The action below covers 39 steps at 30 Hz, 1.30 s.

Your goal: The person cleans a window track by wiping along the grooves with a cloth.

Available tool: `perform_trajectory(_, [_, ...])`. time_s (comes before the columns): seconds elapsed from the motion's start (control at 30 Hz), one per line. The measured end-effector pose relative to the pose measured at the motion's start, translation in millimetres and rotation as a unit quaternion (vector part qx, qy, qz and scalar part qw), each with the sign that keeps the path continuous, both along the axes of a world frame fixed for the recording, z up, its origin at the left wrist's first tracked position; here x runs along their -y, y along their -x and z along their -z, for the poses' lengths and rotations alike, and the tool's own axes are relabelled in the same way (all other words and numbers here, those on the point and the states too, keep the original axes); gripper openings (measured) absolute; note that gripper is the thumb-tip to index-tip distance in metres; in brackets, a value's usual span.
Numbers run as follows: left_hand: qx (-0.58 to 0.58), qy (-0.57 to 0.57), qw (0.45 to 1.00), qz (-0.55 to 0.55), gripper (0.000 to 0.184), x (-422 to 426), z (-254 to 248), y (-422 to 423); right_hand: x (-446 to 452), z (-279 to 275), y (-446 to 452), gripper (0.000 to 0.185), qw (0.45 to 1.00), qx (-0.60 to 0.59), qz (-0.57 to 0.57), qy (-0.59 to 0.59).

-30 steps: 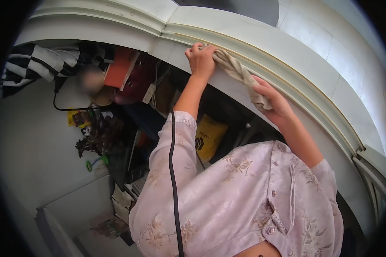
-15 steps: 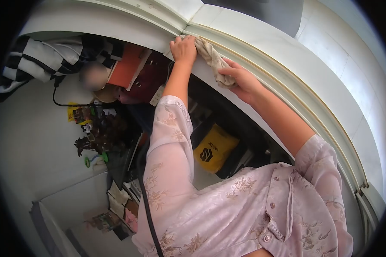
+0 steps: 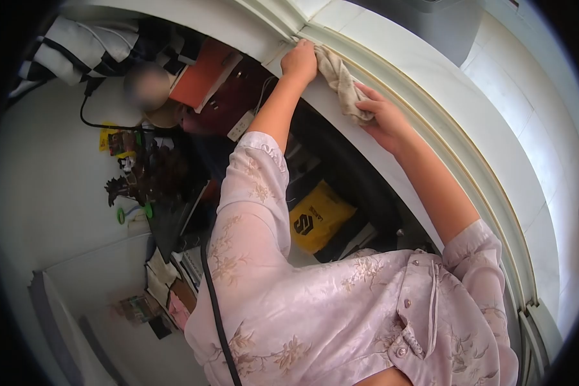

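Note:
A greyish-beige cloth (image 3: pixel 338 80), bunched into a long twist, stretches between my two hands along a white sill beside the window track. My left hand (image 3: pixel 299 61) is closed round its upper end, against the sill near the corner of the track; the fingertips are partly hidden. My right hand (image 3: pixel 387 121) grips the lower end, thumb and fingers pinching the folds. The window track (image 3: pixel 424 106), with its yellowish-edged grooves, runs in a curve just beyond the cloth.
Below the sill lie a yellow bag (image 3: pixel 320 217), a power strip (image 3: pixel 240 126) and an orange-red box-like item (image 3: pixel 206 74). A person (image 3: pixel 149 87) is at the left, near checkered fabric (image 3: pixel 64 48). A black strap or cable (image 3: pixel 217 309) crosses in front of my clothing.
The view has shifted, so the sill and both hands sit further right and higher. My right hand is slightly farther from my left, and the cloth looks a little more stretched.

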<state>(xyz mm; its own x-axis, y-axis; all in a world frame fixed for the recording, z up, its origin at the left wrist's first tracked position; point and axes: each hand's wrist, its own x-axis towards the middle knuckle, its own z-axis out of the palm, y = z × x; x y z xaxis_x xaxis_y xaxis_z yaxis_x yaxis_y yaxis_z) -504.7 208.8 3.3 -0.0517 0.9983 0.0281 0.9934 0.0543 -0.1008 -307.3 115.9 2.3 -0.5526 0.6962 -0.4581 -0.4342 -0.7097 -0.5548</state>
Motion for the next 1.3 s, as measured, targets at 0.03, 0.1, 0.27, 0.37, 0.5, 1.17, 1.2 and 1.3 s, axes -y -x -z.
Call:
perform_trajectory(0.03, [0.014,-0.017,1.000,0.016,0.022,0,2,2,1,-1,-1,0.048,1.000,0.002,-0.004,0.000])
perform_trajectory(0.1, [0.014,-0.035,0.999,0.037,0.020,-7,4,14,-5,-2,-2,0.046,1.000,0.014,0.000,-0.003])
perform_trajectory(0.27, [0.006,-0.093,0.994,0.049,0.018,-20,22,24,-11,-2,5,0.044,0.998,-0.049,0.032,0.003])
perform_trajectory(0.37, [0.145,-0.093,0.983,0.058,0.021,8,20,-6,-6,-5,-9,0.043,1.000,-0.020,0.019,-0.001])
perform_trajectory(0.5, [0.336,-0.058,0.924,0.173,0.023,63,13,-61,22,-9,-32,0.036,0.998,0.061,0.001,-0.002])
perform_trajectory(1.17, [0.572,0.130,0.807,0.072,0.033,58,-45,-23,47,-17,-69,0.030,0.983,0.155,-0.002,-0.097])
perform_trajectory(1.2, [0.644,0.169,0.743,0.062,0.027,55,-39,-16,46,-18,-66,0.031,0.987,0.155,-0.002,-0.040])
perform_trajectory(1.3, [0.790,0.135,0.593,0.078,0.018,52,-18,1,38,-8,-60,0.031,0.993,0.093,-0.012,0.066])
